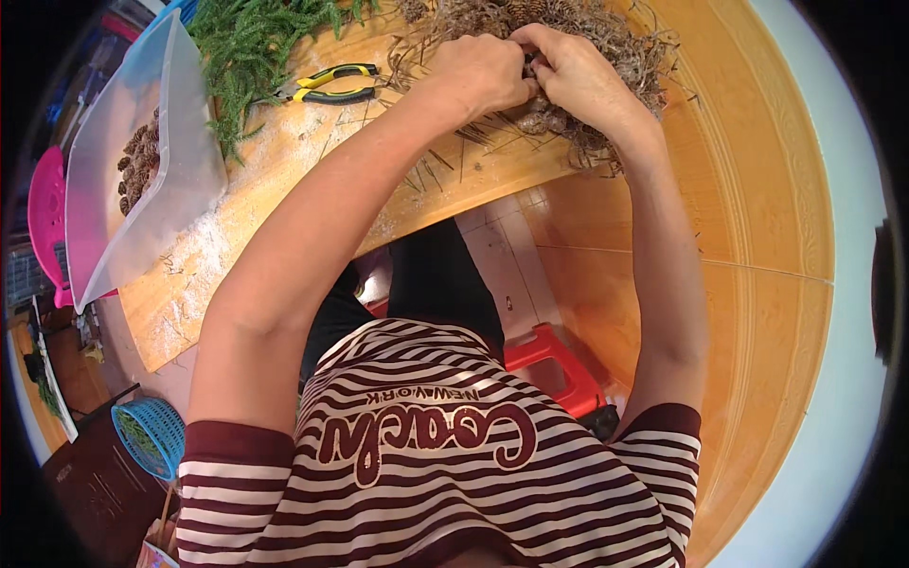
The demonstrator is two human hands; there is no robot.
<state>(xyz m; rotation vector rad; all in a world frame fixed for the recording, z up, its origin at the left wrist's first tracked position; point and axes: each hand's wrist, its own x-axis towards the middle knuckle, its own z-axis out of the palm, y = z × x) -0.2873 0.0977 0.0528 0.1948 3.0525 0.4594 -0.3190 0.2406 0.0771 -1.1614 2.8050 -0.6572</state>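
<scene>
Both hands [530, 71] in wiry twig wreath [615, 47] (dry, tangled)

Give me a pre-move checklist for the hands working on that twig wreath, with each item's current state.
1. Both hands on the brown dried-twig wreath: ok; left hand and right hand meet on it.
2. What the fingers pinch: cannot tell, hidden.
3. Yellow-and-black-handled pliers within reach: ok, lying on the wooden board left of the hands.
4. Clear plastic tub of pine cones accessible: ok, far left.
5. Board surface tidy: not ok, scattered needles and dust.
</scene>
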